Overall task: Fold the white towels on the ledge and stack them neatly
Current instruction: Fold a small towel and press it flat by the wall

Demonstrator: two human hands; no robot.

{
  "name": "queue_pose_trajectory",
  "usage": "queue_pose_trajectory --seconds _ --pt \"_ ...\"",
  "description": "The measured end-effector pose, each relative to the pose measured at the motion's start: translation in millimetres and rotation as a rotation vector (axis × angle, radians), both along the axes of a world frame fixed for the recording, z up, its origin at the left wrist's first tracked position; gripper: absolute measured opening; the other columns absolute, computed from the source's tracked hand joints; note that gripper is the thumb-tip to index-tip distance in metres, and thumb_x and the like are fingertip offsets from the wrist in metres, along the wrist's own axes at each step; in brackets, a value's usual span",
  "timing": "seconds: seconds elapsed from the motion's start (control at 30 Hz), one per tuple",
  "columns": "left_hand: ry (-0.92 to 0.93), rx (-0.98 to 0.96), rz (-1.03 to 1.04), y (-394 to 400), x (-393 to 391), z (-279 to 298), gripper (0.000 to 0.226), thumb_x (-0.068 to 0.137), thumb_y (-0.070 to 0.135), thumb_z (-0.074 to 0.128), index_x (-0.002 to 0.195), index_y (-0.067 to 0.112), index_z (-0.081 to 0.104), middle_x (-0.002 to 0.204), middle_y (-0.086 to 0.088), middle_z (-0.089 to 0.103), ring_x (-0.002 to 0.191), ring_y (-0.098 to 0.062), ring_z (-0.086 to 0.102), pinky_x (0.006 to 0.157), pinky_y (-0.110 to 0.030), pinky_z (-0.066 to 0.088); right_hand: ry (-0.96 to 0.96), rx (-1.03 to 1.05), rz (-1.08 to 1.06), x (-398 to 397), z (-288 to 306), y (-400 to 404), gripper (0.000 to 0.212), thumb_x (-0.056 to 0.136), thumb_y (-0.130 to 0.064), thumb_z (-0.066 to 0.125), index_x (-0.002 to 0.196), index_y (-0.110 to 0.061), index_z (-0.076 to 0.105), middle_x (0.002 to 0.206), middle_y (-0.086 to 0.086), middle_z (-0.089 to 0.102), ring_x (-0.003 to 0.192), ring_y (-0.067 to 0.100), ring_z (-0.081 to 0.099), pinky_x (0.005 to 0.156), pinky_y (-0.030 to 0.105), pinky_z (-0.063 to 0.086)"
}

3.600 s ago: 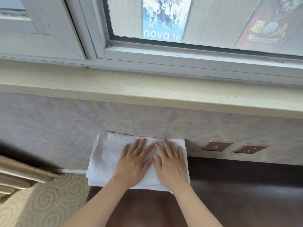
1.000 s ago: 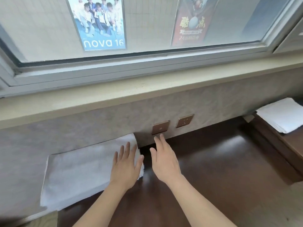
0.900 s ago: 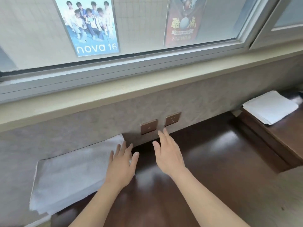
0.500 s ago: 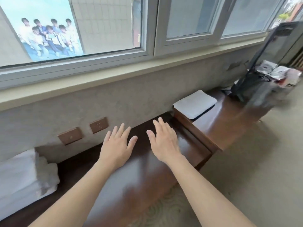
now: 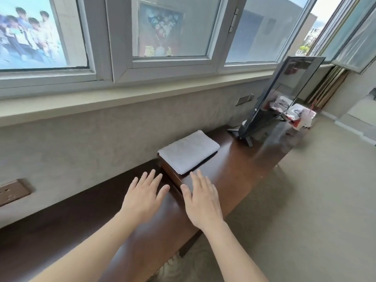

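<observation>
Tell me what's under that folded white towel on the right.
The folded white towel lies on a raised dark wooden ledge, its near corner at the step's edge. Whatever sits directly beneath the cloth is covered.

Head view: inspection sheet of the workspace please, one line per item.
Surface: dark wooden ledge under the window, stepped, raised part to the right.
Job's things: one folded white towel on the raised part, at the step edge.
Clutter: flat screen on a stand at the far end; red and white items beyond, blurred.
Grips: left hand and right hand open, fingers straight, holding nothing, short of the towel.
Cables: dark cable by the screen stand.
Surroundings: windows, wall outlet, carpet.
</observation>
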State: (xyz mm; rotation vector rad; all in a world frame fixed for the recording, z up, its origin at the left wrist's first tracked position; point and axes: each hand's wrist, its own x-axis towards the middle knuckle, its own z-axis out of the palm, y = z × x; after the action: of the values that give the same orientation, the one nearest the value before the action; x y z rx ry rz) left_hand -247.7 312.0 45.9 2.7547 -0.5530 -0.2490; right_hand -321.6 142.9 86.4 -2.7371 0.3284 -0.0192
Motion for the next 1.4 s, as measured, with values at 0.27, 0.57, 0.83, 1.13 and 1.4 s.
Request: queue_pose_trajectory --seconds 0.27,0.57,0.83,1.13,1.4 --pt "0.074 -0.004 -0.065 -98 84 -28 0.068 0.103 0.059 0.012 0.160 0.023 0.016 0.169 0.001 0.006 0.156 -0.020 0.001 0.126 -0.042 0.004 0.154 -0.044 -0.061 61 -29 -99 0.063 0.106 -0.052 0.021 0.161 -0.024 0.012 0.169 -0.004 0.002 0.155 0.019 0.001 0.126 0.039 0.005" --pt "0.090 0.073 -0.020 -180 145 -62 0.110 0.071 0.073 -0.023 0.159 0.022 0.018 0.169 -0.002 0.008 0.156 -0.022 0.004 0.124 -0.040 0.008 0.229 -0.058 0.066 159 -65 -207 0.062 0.106 -0.050 0.025 0.161 -0.023 0.013 0.169 -0.004 0.005 0.155 0.020 0.005 0.125 0.037 0.008" --pt "0.224 0.063 0.125 -261 186 -103 0.104 0.074 0.080 -0.021 0.160 0.030 0.008 0.169 0.002 0.001 0.156 -0.020 0.000 0.124 -0.037 0.008 0.238 -0.122 0.460 285 -127 -284 0.060 0.107 -0.047 0.031 0.159 -0.021 0.018 0.168 0.000 0.010 0.155 0.024 0.008 0.124 0.040 0.014" --pt "0.132 0.288 0.245 -297 217 -160 0.092 0.061 0.062 0.084 0.137 0.016 0.061 0.146 -0.009 0.056 0.131 -0.032 0.056 0.096 -0.054 0.053 0.261 -0.205 0.826 355 -181 -322 0.076 0.102 -0.046 0.047 0.161 -0.024 0.003 0.169 -0.006 -0.004 0.155 0.020 -0.010 0.123 0.040 -0.012" --pt "-0.045 0.306 0.246 -290 231 -168 0.098 0.045 0.020 0.096 0.133 0.019 0.054 0.133 -0.007 0.065 0.115 -0.032 0.067 0.077 -0.048 0.059 0.076 -0.173 0.930 383 -209 -336 0.081 0.077 -0.045 0.082 0.147 -0.026 0.048 0.157 -0.001 0.041 0.144 0.025 0.041 0.121 0.041 0.023"
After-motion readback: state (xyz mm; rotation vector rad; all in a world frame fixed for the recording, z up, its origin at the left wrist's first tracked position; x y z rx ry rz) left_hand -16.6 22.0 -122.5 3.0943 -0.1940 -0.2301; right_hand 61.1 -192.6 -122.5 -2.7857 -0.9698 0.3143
